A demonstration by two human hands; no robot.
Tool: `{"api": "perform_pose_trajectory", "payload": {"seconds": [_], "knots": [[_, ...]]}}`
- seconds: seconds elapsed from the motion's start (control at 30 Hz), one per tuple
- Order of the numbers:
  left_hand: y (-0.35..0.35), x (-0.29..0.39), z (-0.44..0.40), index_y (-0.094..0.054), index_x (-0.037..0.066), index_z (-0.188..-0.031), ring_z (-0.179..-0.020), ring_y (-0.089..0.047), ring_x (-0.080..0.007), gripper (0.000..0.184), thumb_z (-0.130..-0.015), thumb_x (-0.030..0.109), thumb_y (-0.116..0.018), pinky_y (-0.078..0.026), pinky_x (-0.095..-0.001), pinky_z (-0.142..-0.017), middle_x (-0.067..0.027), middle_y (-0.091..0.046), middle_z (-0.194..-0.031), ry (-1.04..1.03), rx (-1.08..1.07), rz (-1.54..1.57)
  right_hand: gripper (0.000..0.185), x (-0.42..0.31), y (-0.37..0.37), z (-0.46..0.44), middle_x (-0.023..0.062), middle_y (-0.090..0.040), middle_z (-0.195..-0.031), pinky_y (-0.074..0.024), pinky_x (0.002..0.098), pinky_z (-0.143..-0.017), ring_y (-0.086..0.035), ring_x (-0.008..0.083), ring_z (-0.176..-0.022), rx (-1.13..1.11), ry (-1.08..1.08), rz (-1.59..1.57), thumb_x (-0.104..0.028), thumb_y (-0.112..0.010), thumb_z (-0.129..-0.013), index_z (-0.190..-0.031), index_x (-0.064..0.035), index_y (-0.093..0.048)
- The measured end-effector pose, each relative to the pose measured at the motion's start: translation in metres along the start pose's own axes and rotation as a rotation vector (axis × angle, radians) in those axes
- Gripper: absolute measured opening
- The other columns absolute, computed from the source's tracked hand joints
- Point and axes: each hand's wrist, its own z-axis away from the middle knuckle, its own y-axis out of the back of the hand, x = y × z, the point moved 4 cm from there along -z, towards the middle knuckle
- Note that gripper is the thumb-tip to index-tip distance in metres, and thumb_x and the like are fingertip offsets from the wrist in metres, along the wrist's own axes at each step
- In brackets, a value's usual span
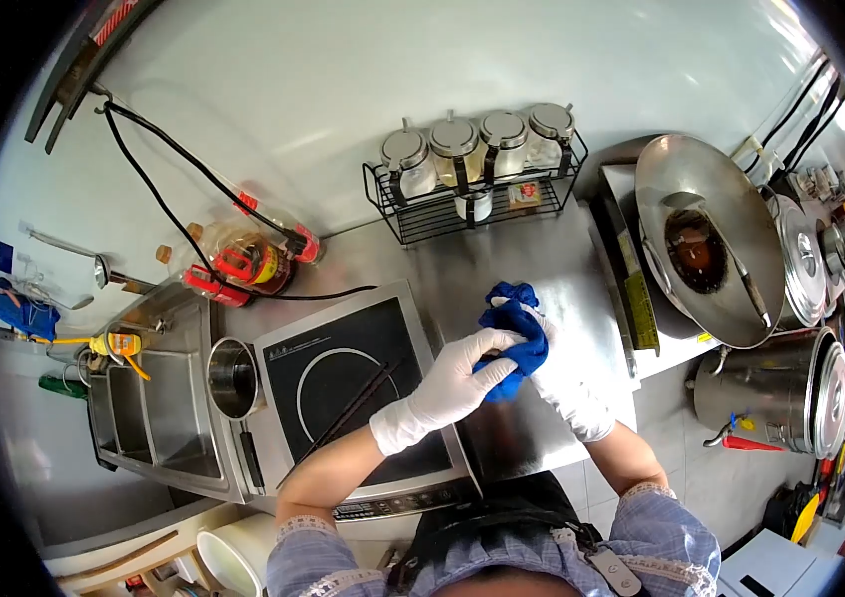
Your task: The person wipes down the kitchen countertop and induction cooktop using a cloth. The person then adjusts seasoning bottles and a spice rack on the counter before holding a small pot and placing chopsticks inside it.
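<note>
A crumpled blue cloth (515, 343) is bunched between my two white-gloved hands, above the steel counter (467, 264). My left hand (457, 376) is closed, with its fingers and thumb wrapped round the cloth from the left. From the other side my right hand (560, 370) grips the cloth; glare washes out part of that glove and the cloth hides some of its fingers. Just left of my left hand lies an induction cooktop (343, 373), with a pair of dark chopsticks (351, 410) resting across it.
A black wire rack (407, 221) with several lidded jars stands against the wall. To the right, a large wok (755, 229) holds dark liquid and a ladle. A steel pot (233, 378) sits beside the sink (179, 398). Oil bottles (253, 264) stand behind the cooktop near a cable.
</note>
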Motion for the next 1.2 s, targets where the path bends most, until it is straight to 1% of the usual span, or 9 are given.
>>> {"api": "perform_pose_trajectory", "payload": {"seconds": [0.03, 0.13, 0.27, 0.33, 0.47, 0.6, 0.7, 0.97, 1.2], "knots": [[0.008, -0.003, 0.002, -0.056, 0.001, -0.117, -0.095, -0.059, -0.0170, 0.032, -0.088, 0.012, -0.064, -0.048, -0.0290, -0.083, -0.0085, -0.061, -0.106, -0.101, 0.093, -0.206, 0.045, -0.021, -0.002, -0.002, 0.0116, -0.061, -0.116, -0.0445, 0.0328, -0.095, -0.058, 0.0227, -0.106, 0.106, -0.074, 0.017, -0.016, -0.067, -0.081, -0.122, -0.0034, -0.055], [0.041, 0.006, 0.011, -0.055, 0.001, -0.119, -0.099, -0.060, -0.0173, 0.035, -0.086, 0.009, -0.064, -0.048, -0.0278, -0.083, -0.0102, -0.061, -0.110, -0.228, 0.334, -0.504, 0.048, 0.023, 0.014, -0.032, 0.0116, -0.067, -0.104, -0.0499, 0.0350, -0.086, -0.064, 0.0290, -0.094, 0.214, -0.192, 0.156, -0.013, -0.065, -0.078, -0.122, -0.0025, -0.053], [0.135, -0.019, 0.018, -0.057, 0.004, -0.113, -0.086, -0.060, -0.0108, 0.023, -0.090, 0.009, -0.059, -0.049, -0.0251, -0.075, -0.0045, -0.064, -0.098, -0.144, 0.746, -0.317, 0.052, 0.019, 0.010, -0.083, 0.0170, -0.062, -0.111, -0.0491, 0.0390, -0.087, -0.060, 0.0359, -0.101, 0.149, -0.267, 0.648, -0.012, -0.066, -0.077, -0.126, -0.0043, -0.049], [0.178, -0.016, 0.016, -0.059, 0.003, -0.109, -0.081, -0.057, -0.0087, 0.020, -0.091, 0.011, -0.059, -0.047, -0.0233, -0.075, -0.0025, -0.062, -0.093, -0.205, 0.933, -0.346, 0.055, 0.042, -0.008, -0.110, 0.0215, -0.054, -0.123, -0.0453, 0.0443, -0.092, -0.052, 0.0400, -0.111, 0.101, 0.073, 0.951, -0.015, -0.065, -0.079, -0.130, -0.0073, -0.046], [0.229, -0.016, -0.021, -0.058, -0.001, -0.112, -0.075, -0.054, -0.0079, 0.028, -0.091, 0.017, -0.060, -0.045, -0.0226, -0.070, -0.0019, -0.060, -0.086, -0.196, 0.972, -0.238, 0.057, 0.149, -0.050, -0.137, 0.0103, -0.037, -0.144, -0.0304, 0.0490, -0.105, -0.034, 0.0327, -0.132, -0.339, 0.259, 1.243, -0.033, -0.057, -0.087, -0.138, -0.0118, -0.041], [0.256, -0.030, -0.069, -0.057, -0.004, -0.115, -0.079, -0.056, -0.0108, 0.041, -0.089, 0.027, -0.062, -0.046, -0.0253, -0.075, -0.0057, -0.063, -0.090, -0.064, 0.989, -0.191, 0.055, 0.152, -0.088, -0.153, 0.0066, -0.035, -0.147, -0.0337, 0.0449, -0.099, -0.034, 0.0275, -0.131, -0.416, 0.225, 1.462, -0.039, -0.052, -0.089, -0.138, -0.0142, -0.043], [0.259, -0.044, -0.096, -0.057, -0.006, -0.114, -0.082, -0.061, -0.0210, 0.048, -0.087, 0.034, -0.063, -0.047, -0.0311, -0.080, -0.0162, -0.066, -0.097, -0.081, 0.986, -0.321, 0.054, 0.156, -0.091, -0.156, 0.0062, -0.036, -0.146, -0.0344, 0.0451, -0.097, -0.036, 0.0272, -0.129, -0.409, 0.220, 1.470, -0.041, -0.050, -0.089, -0.136, -0.0134, -0.044], [0.263, -0.047, -0.116, -0.064, -0.004, -0.093, -0.070, -0.058, -0.0167, 0.026, -0.086, 0.021, -0.061, -0.047, -0.0295, -0.069, -0.0114, -0.066, -0.078, -0.072, 0.946, -0.486, 0.051, 0.139, 0.024, -0.155, 0.0036, -0.047, -0.135, -0.0410, 0.0394, -0.083, -0.046, 0.0208, -0.114, -0.065, 0.121, 1.628, -0.041, -0.053, -0.087, -0.130, -0.0142, -0.050], [0.253, -0.037, -0.114, -0.064, -0.003, -0.087, -0.059, -0.051, -0.0102, 0.022, -0.086, 0.018, -0.061, -0.044, -0.0254, -0.057, -0.0029, -0.059, -0.070, -0.035, 0.891, -0.247, 0.043, 0.136, 0.149, -0.137, 0.0064, -0.046, -0.135, -0.0477, 0.0420, -0.083, -0.049, 0.0287, -0.112, 0.220, -0.197, 1.661, -0.027, -0.052, -0.089, -0.129, -0.0130, -0.050]]}}
